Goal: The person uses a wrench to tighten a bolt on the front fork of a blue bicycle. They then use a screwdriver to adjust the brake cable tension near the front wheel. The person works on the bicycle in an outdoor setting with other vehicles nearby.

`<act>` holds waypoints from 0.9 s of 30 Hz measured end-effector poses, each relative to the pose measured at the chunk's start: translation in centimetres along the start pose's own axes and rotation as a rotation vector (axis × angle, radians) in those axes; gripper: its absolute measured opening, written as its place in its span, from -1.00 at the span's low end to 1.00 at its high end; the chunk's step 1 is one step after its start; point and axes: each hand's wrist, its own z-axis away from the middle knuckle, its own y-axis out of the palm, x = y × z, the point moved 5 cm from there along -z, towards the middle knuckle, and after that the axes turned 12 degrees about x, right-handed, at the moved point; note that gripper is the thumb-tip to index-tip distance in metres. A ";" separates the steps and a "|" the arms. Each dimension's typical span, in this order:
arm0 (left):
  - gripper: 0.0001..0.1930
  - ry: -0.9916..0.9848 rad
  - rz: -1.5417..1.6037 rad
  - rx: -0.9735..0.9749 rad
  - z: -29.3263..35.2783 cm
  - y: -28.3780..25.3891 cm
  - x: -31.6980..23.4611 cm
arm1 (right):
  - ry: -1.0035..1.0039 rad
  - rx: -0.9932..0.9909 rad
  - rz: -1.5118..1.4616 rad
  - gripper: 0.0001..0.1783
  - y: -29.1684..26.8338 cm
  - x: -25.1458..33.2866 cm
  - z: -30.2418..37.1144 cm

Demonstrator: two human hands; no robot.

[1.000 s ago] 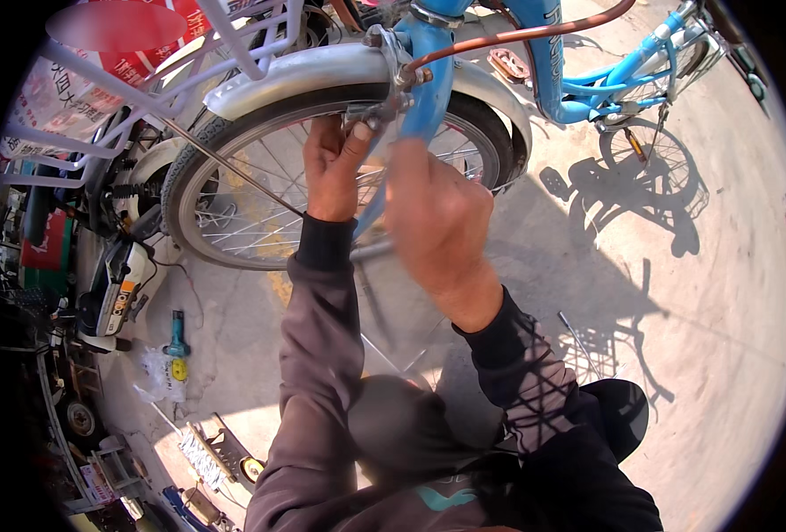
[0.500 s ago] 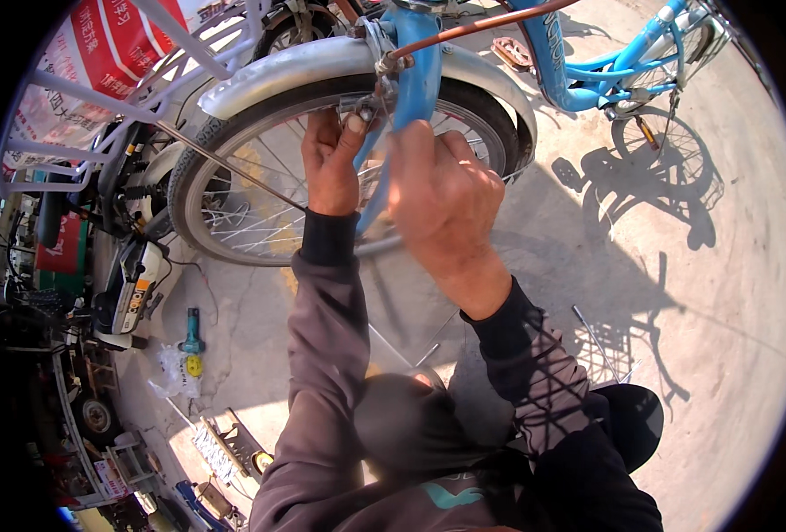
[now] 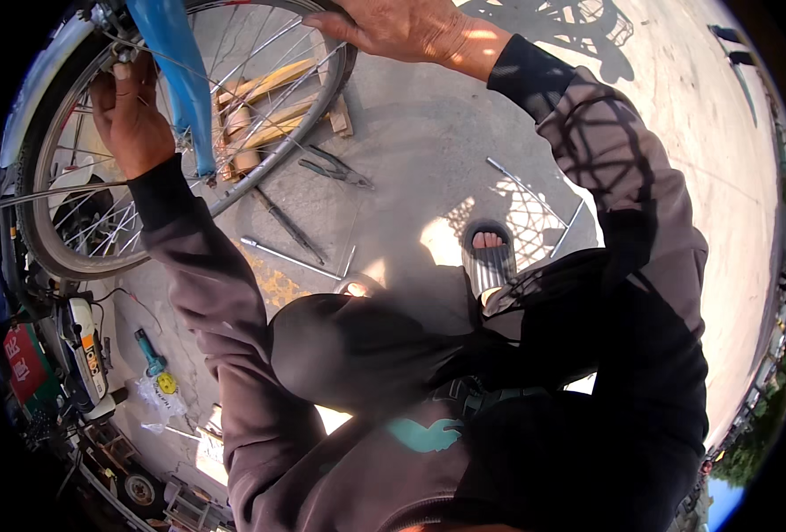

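On the left stood a bicycle wheel (image 3: 256,178); within its upper part, the left hand (image 3: 133,120) had its fingers curled, pinching a metal brake part (image 3: 121,55). A blue fork (image 3: 178,71) slanted down past the spokes. Next, dark pliers (image 3: 349,176) lay on the ground (image 3: 420,199). The right hand (image 3: 402,27) extended its thumb across the tyre; its other fingers were cut off, so their grip could not be told.

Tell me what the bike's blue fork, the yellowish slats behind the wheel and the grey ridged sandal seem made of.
Blue fork: probably painted metal, judging by its smooth, even colour.
Yellowish slats: likely bare wood, dull, from their straw tone and straight edges.
Grey ridged sandal: perhaps rubber or soft plastic, matt, with moulded-looking ridges.
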 end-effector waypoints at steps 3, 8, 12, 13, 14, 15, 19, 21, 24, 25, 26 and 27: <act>-0.78 -0.034 -0.013 -0.017 -0.8 -2.5 2.1 | 0.146 0.646 -0.058 -0.72 1.3 -6.3 13.9; -0.81 -0.060 -0.034 0.029 -0.7 -4.8 2.1 | 0.849 1.289 -0.545 -0.66 2.7 -3.4 42.5; -0.91 -0.062 0.016 -0.069 0.9 -0.3 0.2 | 0.972 1.222 -0.637 -0.66 3.7 2.9 57.0; -0.88 -0.066 -0.002 -0.138 0.5 1.6 -0.8 | 1.134 1.147 -0.698 -0.66 4.1 3.4 59.3; -0.88 -0.066 -0.001 -0.131 0.3 1.8 -1.5 | 1.303 1.057 -0.769 -0.65 5.3 4.0 61.4; -0.87 -0.066 0.002 -0.124 0.2 2.0 -1.9 | 1.473 0.940 -0.846 -0.64 6.4 4.6 64.0; -0.79 -0.064 0.069 0.002 -1.2 2.5 0.5 | 1.976 -0.117 -1.266 -0.58 7.6 10.9 76.4; -0.75 -0.049 0.067 0.000 -1.3 2.6 1.0 | 1.967 -0.235 -1.397 -0.58 7.7 11.8 75.6; -0.74 -0.074 -0.027 -0.080 1.9 0.3 -2.0 | 1.874 0.520 -1.386 -0.56 0.9 6.5 58.8; -0.74 -0.073 -0.042 -0.103 2.4 -0.4 -2.2 | 1.826 0.582 -1.442 -0.53 -2.4 5.4 52.4; -0.74 -0.065 -0.024 -0.092 1.5 0.0 -1.2 | 1.827 0.415 -1.539 -0.45 -4.9 5.2 51.5; -0.74 -0.066 -0.002 -0.028 0.9 0.2 -0.4 | 1.795 0.052 -1.749 -0.34 -6.5 5.5 51.4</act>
